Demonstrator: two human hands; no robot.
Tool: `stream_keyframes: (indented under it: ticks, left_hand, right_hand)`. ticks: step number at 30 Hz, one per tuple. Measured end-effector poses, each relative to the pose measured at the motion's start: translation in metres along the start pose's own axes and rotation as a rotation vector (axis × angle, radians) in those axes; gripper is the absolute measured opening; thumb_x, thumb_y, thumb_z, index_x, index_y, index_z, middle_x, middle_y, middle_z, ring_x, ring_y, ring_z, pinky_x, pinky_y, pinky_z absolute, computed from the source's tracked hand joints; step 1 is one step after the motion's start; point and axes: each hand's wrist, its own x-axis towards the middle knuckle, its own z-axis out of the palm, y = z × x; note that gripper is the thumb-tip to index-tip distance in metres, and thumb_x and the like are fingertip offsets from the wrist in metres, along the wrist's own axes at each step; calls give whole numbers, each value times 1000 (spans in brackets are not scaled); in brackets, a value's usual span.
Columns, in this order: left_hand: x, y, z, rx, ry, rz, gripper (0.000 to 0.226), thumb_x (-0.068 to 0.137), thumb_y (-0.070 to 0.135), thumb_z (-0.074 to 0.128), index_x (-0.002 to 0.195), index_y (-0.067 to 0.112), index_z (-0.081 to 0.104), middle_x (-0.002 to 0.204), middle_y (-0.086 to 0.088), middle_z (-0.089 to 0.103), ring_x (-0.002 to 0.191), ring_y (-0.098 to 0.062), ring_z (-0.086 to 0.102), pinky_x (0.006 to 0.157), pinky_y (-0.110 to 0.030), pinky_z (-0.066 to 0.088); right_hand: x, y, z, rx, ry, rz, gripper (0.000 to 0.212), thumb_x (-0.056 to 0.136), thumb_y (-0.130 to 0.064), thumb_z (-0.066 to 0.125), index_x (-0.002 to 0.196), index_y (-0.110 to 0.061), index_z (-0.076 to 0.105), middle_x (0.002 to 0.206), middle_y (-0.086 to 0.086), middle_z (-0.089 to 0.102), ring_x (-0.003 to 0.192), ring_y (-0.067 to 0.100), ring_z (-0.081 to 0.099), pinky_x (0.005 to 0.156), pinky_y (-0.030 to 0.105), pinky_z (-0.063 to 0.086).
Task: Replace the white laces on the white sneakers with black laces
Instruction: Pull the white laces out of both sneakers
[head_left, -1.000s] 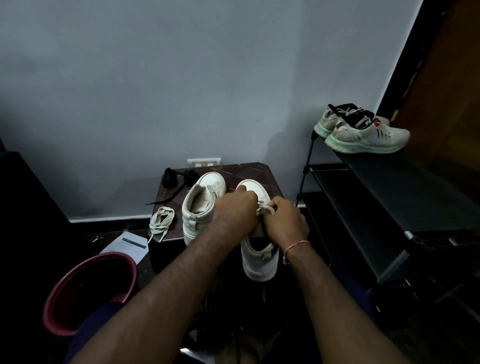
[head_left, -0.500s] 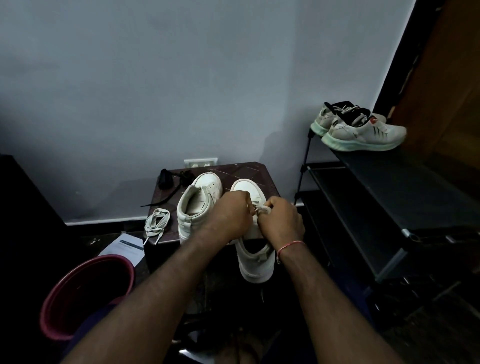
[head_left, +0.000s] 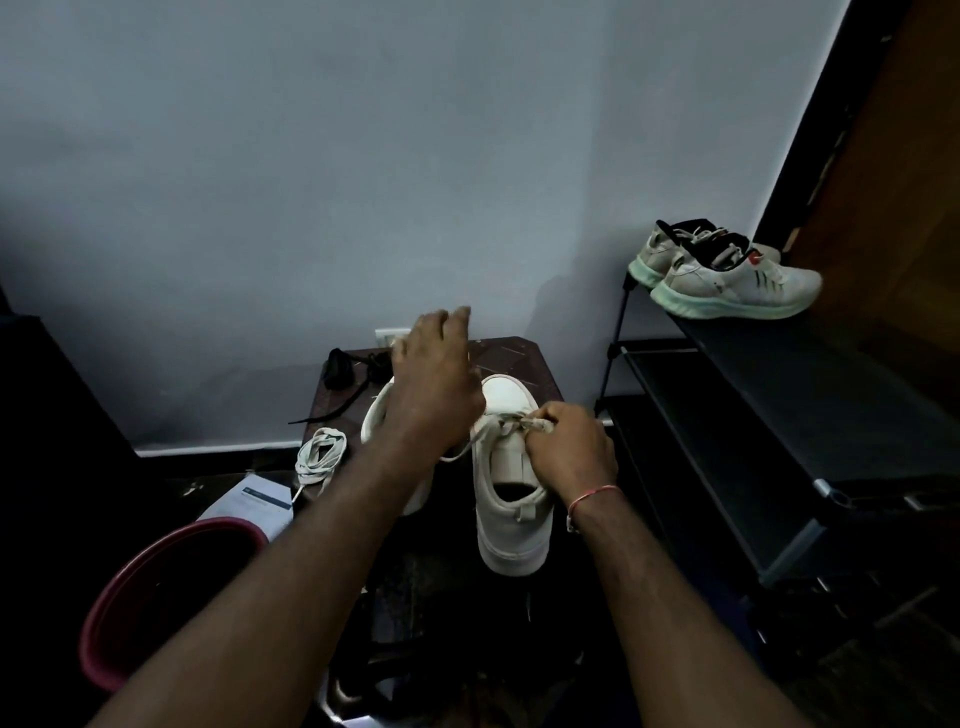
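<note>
– White pair: where do you have them?
– Both are on the brown table (head_left: 524, 358), toes to the wall. I see the right sneaker (head_left: 511, 499) almost whole, heel toward me. The left sneaker (head_left: 374, 421) sits just beside it, mostly behind the left forearm.
– Hands?
– The right hand (head_left: 571, 452) rests on top of the right sneaker, thumb and fingertips pinching the lace (head_left: 530, 423) at the front eyelets. A slack strand of it runs left from there and passes under the left wrist.
– And the left?
– The left hand (head_left: 436, 379) hangs raised over the left sneaker, back toward my camera, fingers curled under. The palm is hidden, so I cannot tell whether it pinches the strand.
– Black laces?
– The black laces (head_left: 343, 366) lie heaped at the table's far left corner, one end trailing toward me. A loose lace (head_left: 319, 457), white, is coiled at the table's left edge, apart from both sneakers.
– Anything else?
– A red bucket (head_left: 156, 597) is on the floor at lower left, with a paper (head_left: 249, 501) between it and the table. A dark rack (head_left: 779, 415) stands on the right with trainers (head_left: 727, 280) on its top shelf.
</note>
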Motion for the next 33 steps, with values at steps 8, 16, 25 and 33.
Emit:
stream_keyframes:
  ticks: [8, 16, 25, 33]
  left_hand:
    - [-55, 5, 33, -92, -114, -44, 22, 85, 18, 58, 105, 10, 60, 104, -8, 57, 95, -26, 57, 79, -38, 47]
    - [-53, -7, 40, -249, 31, -160, 7, 84, 12, 61, 91, 14, 60, 88, -6, 66, 85, -27, 61, 72, -36, 45]
    - [-45, 1, 34, -143, -121, -103, 37, 86, 13, 54, 121, 21, 59, 105, -9, 70, 103, -29, 62, 82, -34, 44]
    - [-35, 1, 34, -157, -164, -184, 31, 82, 18, 56, 108, 25, 69, 101, -3, 71, 100, -24, 62, 77, -30, 43]
  right_hand:
    - [-3, 6, 5, -57, 30, -56, 17, 80, -37, 65, 92, -27, 69, 96, 0, 72, 93, 29, 65, 77, 30, 52]
    - [9, 19, -2, 160, -2, -76, 9, 79, -22, 71, 88, -25, 72, 88, -6, 73, 87, 19, 68, 80, 33, 54]
    - [12, -6, 7, -358, -88, -499, 26, 83, -17, 61, 108, -22, 65, 114, 6, 54, 108, 26, 51, 91, 33, 44]
    - [27, -15, 10, -392, -200, -419, 16, 82, -30, 65, 93, -20, 68, 106, 12, 57, 101, 30, 57, 84, 32, 46]
